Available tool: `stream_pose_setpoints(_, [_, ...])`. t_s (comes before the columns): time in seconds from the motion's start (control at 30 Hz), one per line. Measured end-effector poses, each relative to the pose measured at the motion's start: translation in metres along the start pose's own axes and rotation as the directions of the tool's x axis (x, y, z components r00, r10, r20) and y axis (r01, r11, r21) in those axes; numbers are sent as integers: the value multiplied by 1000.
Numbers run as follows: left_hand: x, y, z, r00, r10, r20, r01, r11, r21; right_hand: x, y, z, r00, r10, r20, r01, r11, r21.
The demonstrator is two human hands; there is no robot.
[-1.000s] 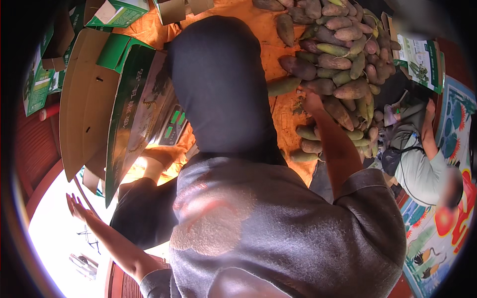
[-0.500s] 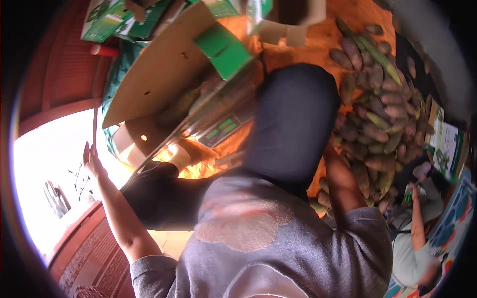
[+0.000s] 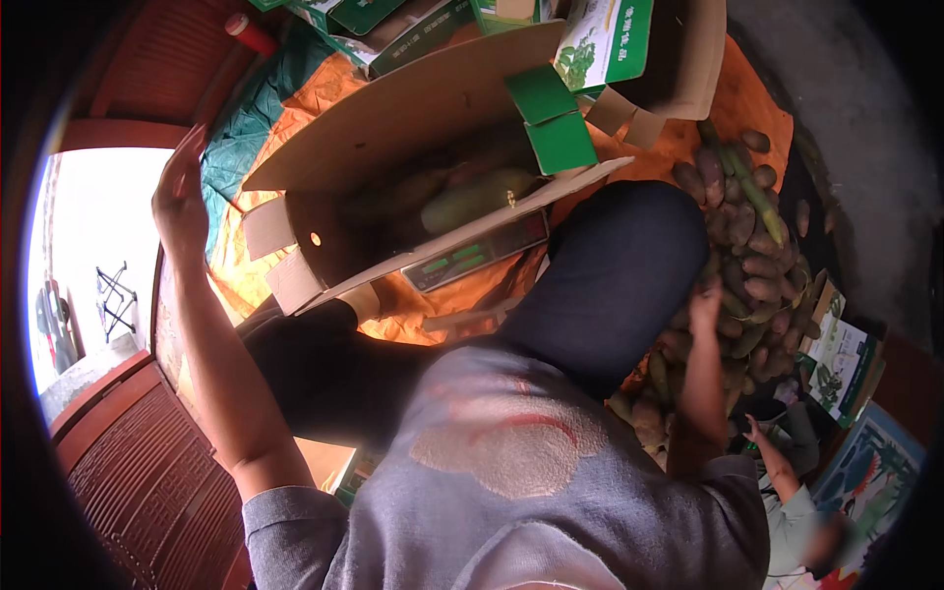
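Observation:
My left hand [image 3: 182,202] is raised at the far left, beside the bright doorway. Its fingers stretch upward, and nothing shows in it. My right hand [image 3: 705,300] reaches past my raised knee to a pile of long brown and green tubers or gourds [image 3: 762,265]. It is at the pile's near side, its fingers blurred and partly hidden, so a grip cannot be made out. In front of me an open cardboard box [image 3: 413,108] holds several large greenish pieces [image 3: 477,202], partly in shadow. A digital scale [image 3: 472,256] with green displays shows below the box's near flap.
Green and white cartons [image 3: 605,44] stand beyond the box on an orange sheet [image 3: 742,88]. Another carton [image 3: 836,359] is right of the pile. A co-worker [image 3: 792,511] is at the lower right. Red carved wooden panels [image 3: 162,472] line the left.
My left hand has risen and come away from the upright edge at the doorway. My right hand has come into sight beside my knee. The view has shifted.

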State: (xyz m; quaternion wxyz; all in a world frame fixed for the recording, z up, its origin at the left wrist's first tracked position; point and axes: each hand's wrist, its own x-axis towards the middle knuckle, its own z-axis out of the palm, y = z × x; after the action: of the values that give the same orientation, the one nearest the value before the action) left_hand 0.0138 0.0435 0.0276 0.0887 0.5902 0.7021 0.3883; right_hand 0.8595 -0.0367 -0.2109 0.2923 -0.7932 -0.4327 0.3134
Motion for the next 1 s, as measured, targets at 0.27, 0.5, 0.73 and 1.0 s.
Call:
stream_pose_setpoints(0.27, [3, 70, 22, 928, 4, 373, -48, 993, 108, 12, -314, -94, 882, -443, -163, 472, 824, 313])
stream_pose_setpoints(0.5, [-9, 64, 13, 933, -11, 360, -53, 985, 167, -56, -506, 34, 473, -847, 241, 685, 526, 504])
stream_pose_setpoints(0.73, [-16, 47, 8, 937, 79, 340, -131, 983, 131, -134, -556, 230, -165, -590, 790, 921, 194, 337])
stream_pose_setpoints(1.0, [-19, 45, 13, 943, 109, 315, -157, 979, 132, -136, -546, 302, 151, -9, 989, 988, -27, -151])
